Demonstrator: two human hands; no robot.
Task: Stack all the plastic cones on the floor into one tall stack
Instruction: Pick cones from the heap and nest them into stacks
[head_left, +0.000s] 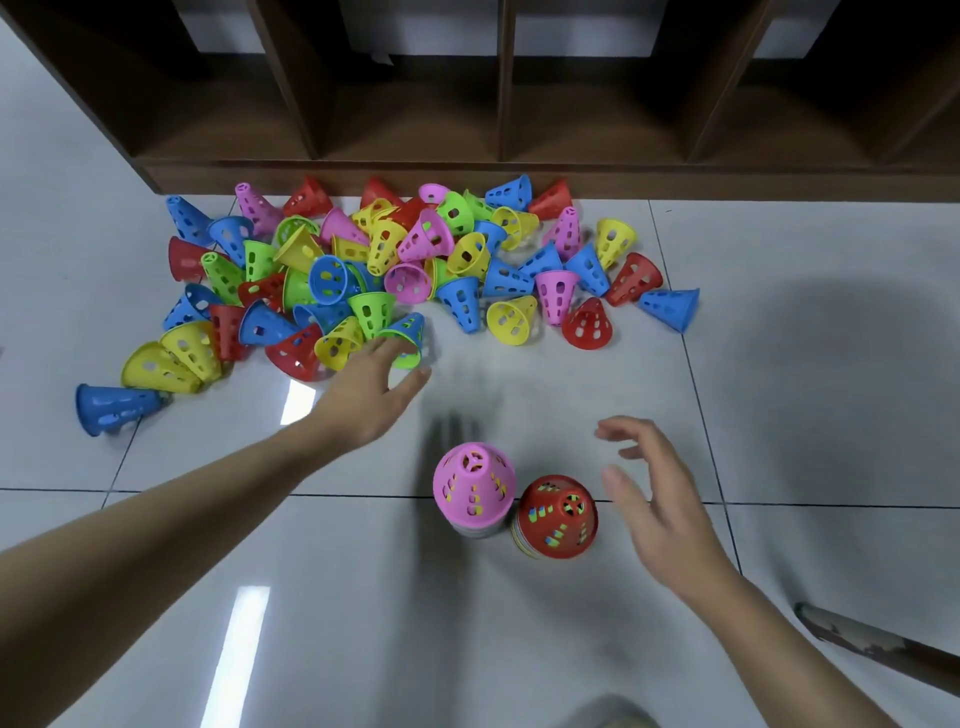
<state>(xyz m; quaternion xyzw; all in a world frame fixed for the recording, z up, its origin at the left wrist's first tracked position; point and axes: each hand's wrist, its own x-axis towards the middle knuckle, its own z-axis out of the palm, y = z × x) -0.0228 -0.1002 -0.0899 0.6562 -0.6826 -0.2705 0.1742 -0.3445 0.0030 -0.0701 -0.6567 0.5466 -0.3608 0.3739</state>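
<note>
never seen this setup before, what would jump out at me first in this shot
The big jumble of bright plastic cones in red, blue, yellow, green and pink sprawls across the white tile floor in front of a dark wooden shelf unit. Nearer the camera stand two short stacks side by side, one topped pink, one topped red. The left hand reaches toward the pile's near edge; the right hand hovers open beside the red-topped stack.

The left hand (371, 387) covers part of a green cone (410, 357), so its fingertips and grip cannot be told. The shelf (498, 104) and a pole (883, 649) are cut off by the edges.
</note>
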